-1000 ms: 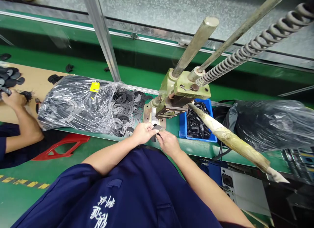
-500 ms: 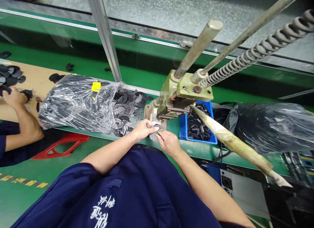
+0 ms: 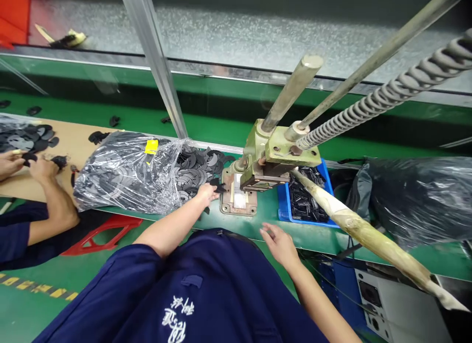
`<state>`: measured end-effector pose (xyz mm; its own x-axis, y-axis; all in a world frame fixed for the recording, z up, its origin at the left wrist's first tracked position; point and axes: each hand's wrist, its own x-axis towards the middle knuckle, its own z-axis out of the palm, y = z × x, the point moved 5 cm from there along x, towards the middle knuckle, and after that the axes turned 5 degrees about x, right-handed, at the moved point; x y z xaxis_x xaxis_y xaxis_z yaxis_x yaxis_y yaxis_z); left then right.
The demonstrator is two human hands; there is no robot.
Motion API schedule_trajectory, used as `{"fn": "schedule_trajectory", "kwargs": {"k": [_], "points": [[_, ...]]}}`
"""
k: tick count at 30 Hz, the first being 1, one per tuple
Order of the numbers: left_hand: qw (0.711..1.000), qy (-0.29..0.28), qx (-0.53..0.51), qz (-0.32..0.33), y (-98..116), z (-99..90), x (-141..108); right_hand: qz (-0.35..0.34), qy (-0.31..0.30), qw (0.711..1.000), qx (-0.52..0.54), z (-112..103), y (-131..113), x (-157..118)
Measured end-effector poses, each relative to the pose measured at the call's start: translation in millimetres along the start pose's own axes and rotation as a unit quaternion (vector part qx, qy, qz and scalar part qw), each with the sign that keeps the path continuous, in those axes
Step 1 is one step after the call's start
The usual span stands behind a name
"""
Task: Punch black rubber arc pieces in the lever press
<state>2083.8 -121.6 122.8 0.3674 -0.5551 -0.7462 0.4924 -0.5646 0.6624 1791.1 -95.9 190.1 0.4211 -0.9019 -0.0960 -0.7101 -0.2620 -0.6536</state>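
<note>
Left hand [image 3: 205,194] is pinching a black cut piece [image 3: 217,186] beside the press base plate [image 3: 248,208], right hand [image 3: 279,244] is hovering open and empty, blue bin [image 3: 283,208] is holding many black parts [image 3: 306,200].

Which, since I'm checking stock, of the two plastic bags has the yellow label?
The clear bag left of the press, label on top; the dark bag on the right shows none.

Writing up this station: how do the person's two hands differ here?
The left hand holds a small black piece; the right hand holds nothing and is open. The left reaches further forward, beside the press base; the right sits back at the green bench's edge. Both are bare.
</note>
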Motion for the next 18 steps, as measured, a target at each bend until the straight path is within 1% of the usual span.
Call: {"fn": "schedule_trajectory", "kwargs": {"k": [2, 5, 7, 8, 9, 10, 11, 12, 13, 15, 18], "points": [[0.999, 0.032, -0.006, 0.027, 25.4, 3.7, 19.1, 0.044, 0.0, 0.999, 0.01, 1.1, 18.6, -17.7], [0.997, 0.041, -0.001, 0.067, 77.3, 23.5, 41.5, 0.103, 0.006, 0.994, 0.024, 3.2, 38.6, -43.4], [0.994, 0.028, -0.003, 0.108, 115.6, 43.4, 52.4, 0.134, 0.012, 0.99, 0.033, 4.3, 46.4, -56.9], [0.99, 0.011, -0.006, 0.14, 133.7, 54.6, 56.4, 0.146, 0.015, 0.988, 0.037, 4.6, 49.1, -62.2], [0.986, -0.003, -0.001, 0.164, 148.5, 65.2, 59.9, 0.157, 0.019, 0.987, 0.041, 4.9, 51.4, -66.5], [0.984, -0.011, 0.007, 0.179, 158.6, 74.2, 62.9, 0.166, 0.023, 0.985, 0.043, 4.9, 53.5, -69.8], [0.982, -0.014, 0.019, 0.186, 163.9, 81.5, 65.4, 0.174, 0.026, 0.983, 0.045, 4.6, 55.6, -72.3], [0.983, -0.01, 0.034, 0.183, 163.8, 86.5, 67.4, 0.181, 0.03, 0.982, 0.044, 3.9, 58.0, -73.9], [0.983, -0.005, 0.047, 0.176, 159.1, 89.3, 68.5, 0.187, 0.034, 0.981, 0.043, 2.6, 60.7, -74.5], [0.984, -0.002, 0.066, 0.168, 139.2, 89.5, 67.5, 0.197, 0.044, 0.979, 0.034, -3.4, 67.5, -72.6], [0.984, -0.012, 0.076, 0.162, 94.9, 76.0, 59.6, 0.209, 0.077, 0.975, 0.008, -24.3, 80.3, -60.6]]}}
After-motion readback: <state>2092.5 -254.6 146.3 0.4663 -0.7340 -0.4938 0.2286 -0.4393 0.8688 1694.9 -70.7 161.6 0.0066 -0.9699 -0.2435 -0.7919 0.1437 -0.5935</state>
